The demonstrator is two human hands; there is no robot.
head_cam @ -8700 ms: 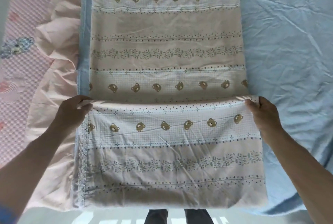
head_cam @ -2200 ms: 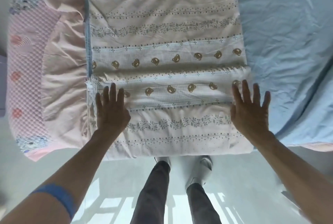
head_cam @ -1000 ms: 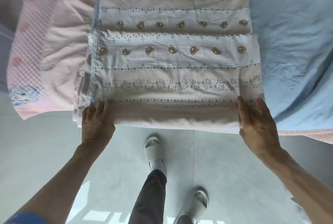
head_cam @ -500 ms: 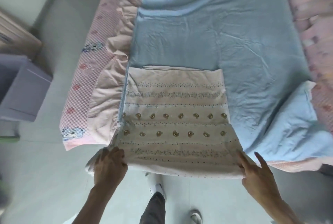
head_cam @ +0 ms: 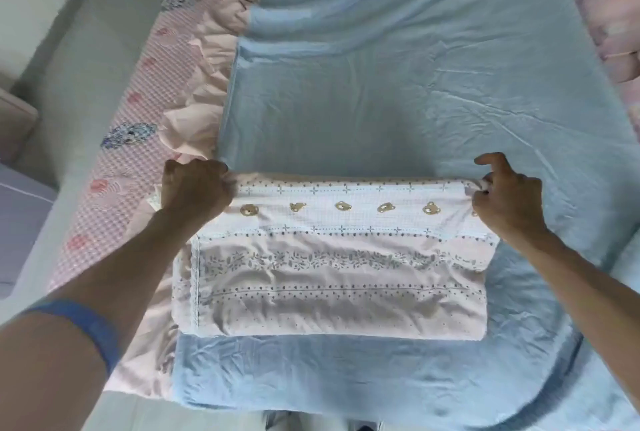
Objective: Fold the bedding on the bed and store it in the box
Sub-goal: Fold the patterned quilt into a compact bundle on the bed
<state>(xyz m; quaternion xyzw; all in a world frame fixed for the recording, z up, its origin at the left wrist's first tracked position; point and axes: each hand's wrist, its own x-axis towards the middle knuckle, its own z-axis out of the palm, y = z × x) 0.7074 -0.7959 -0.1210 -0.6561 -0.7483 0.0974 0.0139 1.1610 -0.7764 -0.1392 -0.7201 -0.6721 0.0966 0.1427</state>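
1. The bedding (head_cam: 332, 257), pale pink and white cloth printed with a row of small bears, dotted lines and a leaf band, lies as a thick rectangular bundle of several layers on the near part of the bed.
2. It rests on the blue sheet (head_cam: 398, 84) that covers the bed; a strip of that sheet shows between the bundle's near edge and the foot of the bed.
3. Left hand (head_cam: 194, 193): grip closed on the far left corner of the bundle, fingers curled round the cloth, knuckles up. The forearm reaches in from the lower left with a blue sleeve edge (head_cam: 86, 323) at the upper arm.
4. Right hand (head_cam: 507, 198): grip closed on the far right corner, thumb and fingers pinching a small bunch of cloth; the index finger sticks out above the fold, apart from the cloth.
5. The far edge of the bundle, between the two hands, is a rounded fold and runs straight. A lace-like trim strip runs down the left side of the top layer.
6. Pink ruffled bed skirt (head_cam: 204, 77) hangs along the bed's left side, with a pink checked quilted panel (head_cam: 138, 112) below it carrying a blue printed figure.
7. Pale floor (head_cam: 69, 84) lies left of the bed.
8. No box can be identified with certainty in this view.
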